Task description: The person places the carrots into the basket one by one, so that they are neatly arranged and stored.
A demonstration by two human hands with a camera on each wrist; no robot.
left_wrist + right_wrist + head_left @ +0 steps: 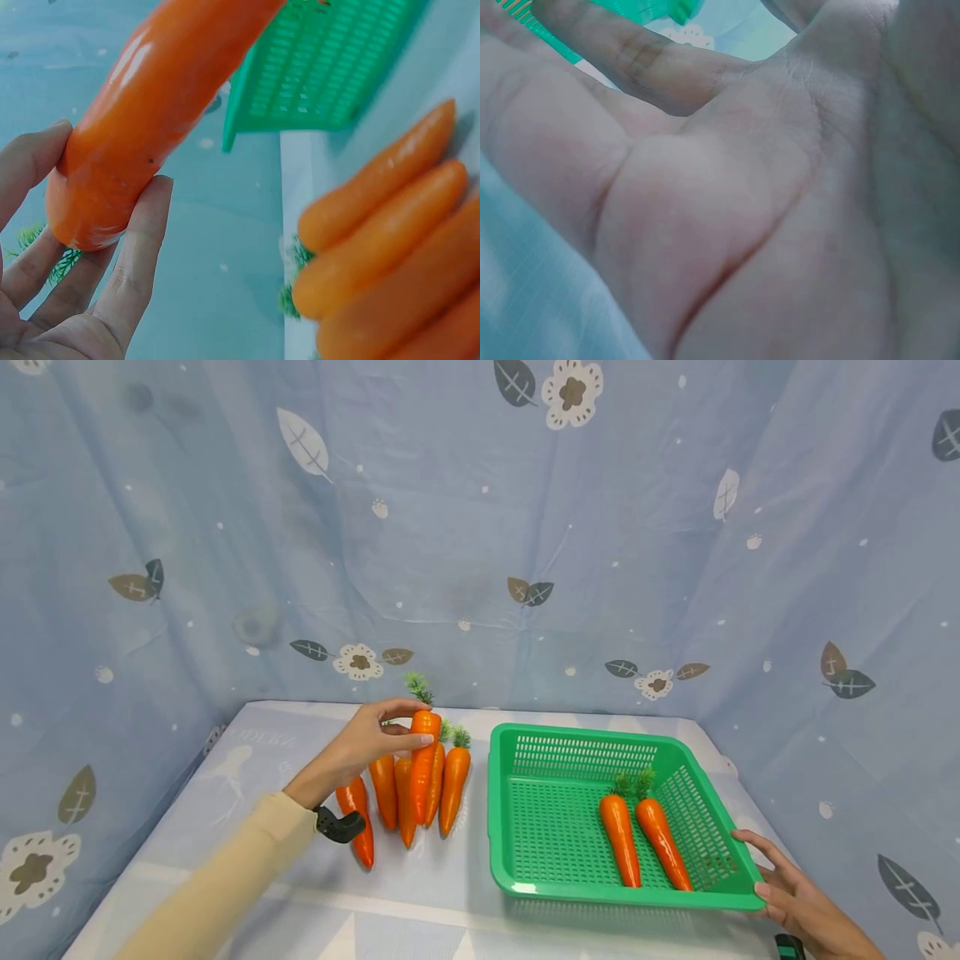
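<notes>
My left hand [372, 737] pinches an orange carrot [423, 777] near its leafy top, holding it upright above several other carrots [453, 785] on the table. In the left wrist view, thumb and fingers [146, 232] press on opposite sides of the carrot's thick end. A green plastic basket [570, 892] stands to the right, with two carrots [619, 839] lying in its right half. At the basket's front right corner my right hand [806, 902] holds the rim with thumb and finger. The right wrist view shows mostly palm [720, 195], with a bit of basket beyond.
The pale table [285, 910] has a printed pattern. Behind it and at both sides hangs a blue curtain [465, 527] with leaves and flowers. A black wristband [339, 826] is on the left wrist. The loose carrots lie side by side, left of the basket.
</notes>
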